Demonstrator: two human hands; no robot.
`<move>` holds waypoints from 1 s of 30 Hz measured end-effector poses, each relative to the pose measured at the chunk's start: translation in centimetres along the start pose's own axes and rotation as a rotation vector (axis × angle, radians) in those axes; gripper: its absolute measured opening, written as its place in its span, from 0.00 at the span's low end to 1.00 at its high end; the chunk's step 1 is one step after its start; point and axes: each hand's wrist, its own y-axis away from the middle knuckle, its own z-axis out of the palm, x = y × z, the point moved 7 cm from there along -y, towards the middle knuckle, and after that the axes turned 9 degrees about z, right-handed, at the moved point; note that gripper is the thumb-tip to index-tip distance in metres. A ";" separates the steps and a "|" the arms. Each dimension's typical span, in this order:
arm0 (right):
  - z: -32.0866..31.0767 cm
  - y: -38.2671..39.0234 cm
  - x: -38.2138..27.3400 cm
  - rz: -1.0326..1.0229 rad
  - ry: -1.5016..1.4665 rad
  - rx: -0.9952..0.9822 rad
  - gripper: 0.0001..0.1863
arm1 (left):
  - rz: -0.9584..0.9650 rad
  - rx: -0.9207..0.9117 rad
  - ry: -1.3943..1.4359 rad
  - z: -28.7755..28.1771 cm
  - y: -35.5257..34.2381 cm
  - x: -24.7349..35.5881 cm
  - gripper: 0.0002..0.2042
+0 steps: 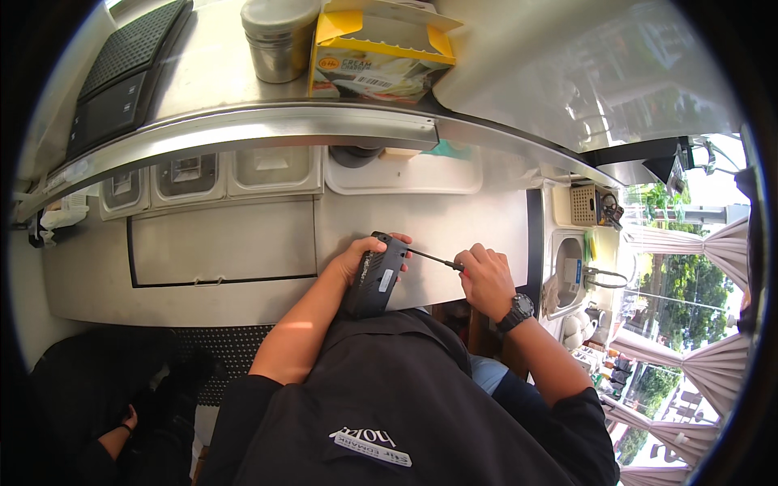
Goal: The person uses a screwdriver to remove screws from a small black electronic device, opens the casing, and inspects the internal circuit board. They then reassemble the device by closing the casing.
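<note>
My left hand (358,256) grips a black box-shaped device (378,279) with a ribbed side and a small pale label. It is tilted above the front of the steel counter (454,219), its lower end close to my apron (381,389). My right hand (486,282) is closed round the handle of a screwdriver (433,257). The thin dark shaft points left, and its tip is at the device's upper right edge, by my left fingertips. Whether the tip sits in a screw is too small to tell. A black watch (516,313) is on my right wrist.
Lidded steel pans (271,170) and a white tray (405,182) line the counter's back. On the shelf above stand a black scale (121,77), a metal canister (279,40) and a yellow box (381,61). A sink (569,263) is at right. Another person's hand (130,418) shows lower left.
</note>
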 end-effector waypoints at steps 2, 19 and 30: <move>0.9 0.0 0.8 0.185 -0.130 -0.135 0.12 | 0.002 0.012 -0.014 -0.1 0.0 0.1 0.42; -0.8 0.4 0.5 0.086 -0.051 0.008 0.09 | 0.027 -0.009 0.058 0.2 0.1 0.3 0.45; -0.1 0.2 4.5 0.324 -0.393 -0.001 0.11 | 0.136 0.065 0.034 0.8 1.3 2.7 0.48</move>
